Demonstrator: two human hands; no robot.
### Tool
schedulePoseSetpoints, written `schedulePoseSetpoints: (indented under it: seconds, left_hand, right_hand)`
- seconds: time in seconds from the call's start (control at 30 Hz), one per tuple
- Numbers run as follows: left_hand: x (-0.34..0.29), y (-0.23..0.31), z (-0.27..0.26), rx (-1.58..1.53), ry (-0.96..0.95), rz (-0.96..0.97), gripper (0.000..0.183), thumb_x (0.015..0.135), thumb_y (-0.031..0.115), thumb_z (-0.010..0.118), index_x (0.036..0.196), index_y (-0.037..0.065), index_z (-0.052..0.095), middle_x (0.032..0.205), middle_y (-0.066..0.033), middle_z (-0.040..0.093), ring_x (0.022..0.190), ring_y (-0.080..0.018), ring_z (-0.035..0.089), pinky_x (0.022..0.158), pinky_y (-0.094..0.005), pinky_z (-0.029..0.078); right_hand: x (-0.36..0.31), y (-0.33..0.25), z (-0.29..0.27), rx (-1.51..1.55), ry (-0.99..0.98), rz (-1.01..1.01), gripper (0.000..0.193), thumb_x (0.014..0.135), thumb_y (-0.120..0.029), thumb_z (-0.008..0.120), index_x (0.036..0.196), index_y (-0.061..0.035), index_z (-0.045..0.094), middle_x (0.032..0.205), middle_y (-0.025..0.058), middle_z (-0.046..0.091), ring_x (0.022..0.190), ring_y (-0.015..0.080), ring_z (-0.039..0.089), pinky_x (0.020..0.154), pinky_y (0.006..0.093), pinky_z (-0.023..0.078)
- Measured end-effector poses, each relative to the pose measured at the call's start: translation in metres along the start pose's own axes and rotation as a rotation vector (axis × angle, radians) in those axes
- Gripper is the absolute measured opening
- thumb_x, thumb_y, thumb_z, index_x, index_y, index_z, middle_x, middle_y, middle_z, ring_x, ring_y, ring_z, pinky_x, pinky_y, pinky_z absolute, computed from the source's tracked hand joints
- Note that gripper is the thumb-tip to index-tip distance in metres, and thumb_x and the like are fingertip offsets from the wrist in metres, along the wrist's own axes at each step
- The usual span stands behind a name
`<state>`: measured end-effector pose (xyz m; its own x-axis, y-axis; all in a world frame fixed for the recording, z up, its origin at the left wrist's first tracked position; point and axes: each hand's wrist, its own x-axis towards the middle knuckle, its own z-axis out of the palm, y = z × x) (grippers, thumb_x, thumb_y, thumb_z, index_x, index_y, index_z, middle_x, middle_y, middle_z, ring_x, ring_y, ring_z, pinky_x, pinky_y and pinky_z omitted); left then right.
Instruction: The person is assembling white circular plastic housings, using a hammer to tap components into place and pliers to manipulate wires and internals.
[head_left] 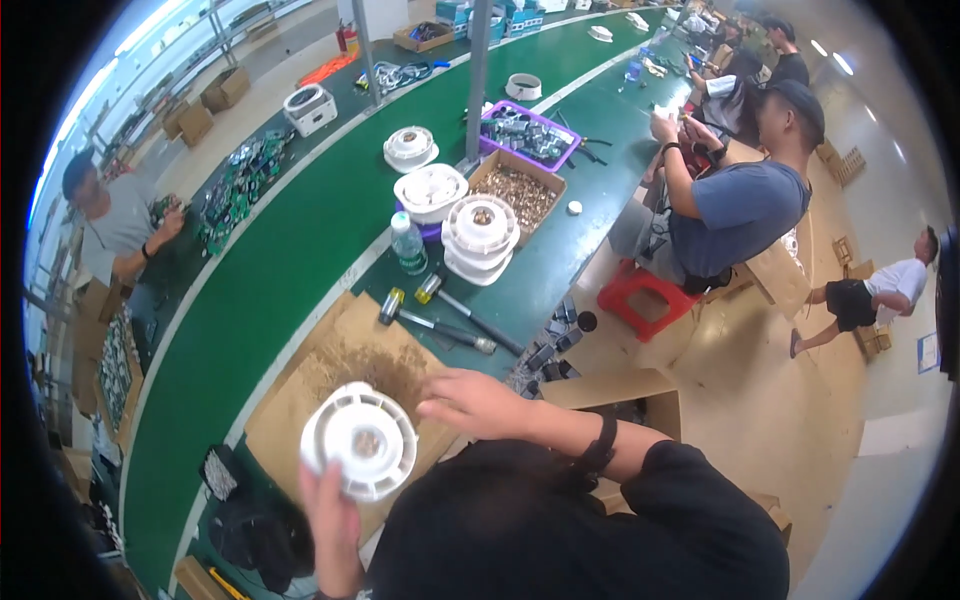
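Observation:
A white round plastic housing (372, 440), with a slotted rim and a raised centre, is tilted over a brown cardboard sheet (290, 400) on the bench. My left hand (334, 515) grips its near left edge, the fingers slightly blurred. Just right of the housing is my right hand (478, 402), its fingers loosely bent and apart, with nothing visible in them. Dark crumbs lie on the cardboard beyond the housing. Two hammers, one with a yellow-ended head (391, 305) and another (430, 289) beside it, rest past the cardboard, their handles pointing right.
Stacked white housings (480, 235) stand ahead, beside a water bottle (408, 243). Behind them are a cardboard box of small metal parts (520, 195) and a purple tray (570, 150). A green conveyor (240, 340) curves along the left. A co-worker (740, 215) sits at right.

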<state>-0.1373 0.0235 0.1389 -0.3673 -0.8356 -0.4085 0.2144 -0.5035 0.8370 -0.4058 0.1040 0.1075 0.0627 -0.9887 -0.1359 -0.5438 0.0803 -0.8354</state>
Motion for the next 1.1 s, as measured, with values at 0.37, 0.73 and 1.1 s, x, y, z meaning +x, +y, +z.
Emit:
schedulePoseSetpoints:
  seconds: [0.37, 0.73, 1.1]
  left_hand:
    - [0.055, -0.017, 0.024, 0.081, 0.203, 0.055, 0.046, 0.094, 0.010, 0.055, 0.137, -0.001, 0.042, 0.129, -0.0156, 0.055, 0.117, -0.0249, 0.057, 0.099, -0.0385, 0.047]
    - [0.070, 0.024, 0.090, 0.384, 0.467, -0.039, 0.051, 0.096, 0.018, 0.056, 0.140, -0.002, 0.041, 0.131, -0.0200, 0.054, 0.112, -0.0333, 0.060, 0.086, -0.0494, 0.055]
    - [0.113, 0.032, 0.119, 0.353, 0.518, -0.137, 0.050, 0.095, 0.016, 0.058, 0.140, 0.000, 0.042, 0.131, -0.0177, 0.054, 0.114, -0.0298, 0.058, 0.090, -0.0422, 0.053]
  right_hand:
    - [-0.058, 0.287, -0.153, -0.263, 0.711, 0.761, 0.031, 0.089, -0.030, 0.058, 0.095, -0.0008, 0.066, 0.088, 0.0237, 0.066, 0.085, 0.0409, 0.064, 0.075, 0.0484, 0.051]
    - [0.052, 0.452, -0.388, -0.339, 0.934, 0.854, 0.050, 0.083, -0.026, 0.065, 0.124, 0.0011, 0.056, 0.125, 0.0263, 0.057, 0.118, 0.0390, 0.054, 0.101, 0.0428, 0.044]
    - [0.102, 0.466, -0.419, -0.654, 0.813, 0.797, 0.083, 0.072, -0.050, 0.076, 0.138, -0.0083, 0.046, 0.133, 0.0183, 0.050, 0.122, 0.0372, 0.049, 0.101, 0.0482, 0.043]
